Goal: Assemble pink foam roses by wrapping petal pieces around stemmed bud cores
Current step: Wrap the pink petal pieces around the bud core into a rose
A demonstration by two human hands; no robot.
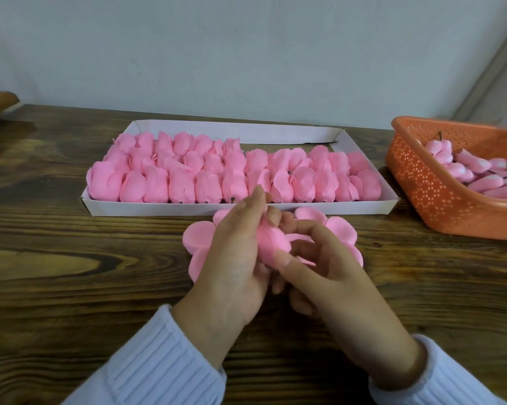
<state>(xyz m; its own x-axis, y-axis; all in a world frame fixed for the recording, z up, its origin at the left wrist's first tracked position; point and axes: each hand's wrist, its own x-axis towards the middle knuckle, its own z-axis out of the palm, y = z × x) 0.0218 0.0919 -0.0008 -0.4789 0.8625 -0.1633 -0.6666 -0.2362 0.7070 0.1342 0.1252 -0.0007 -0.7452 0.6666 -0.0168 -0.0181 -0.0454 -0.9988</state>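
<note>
Cardboard tray [158,210] at 12 is holding pink foam roses [185,182], perforated basket [433,194] at 2 holding stemmed buds [477,168], left hand [234,264] and right hand [331,276] pinching round-lobed petal piece [272,241].

No legible txt, labels, brands or nos. can be read anywhere in view.
</note>
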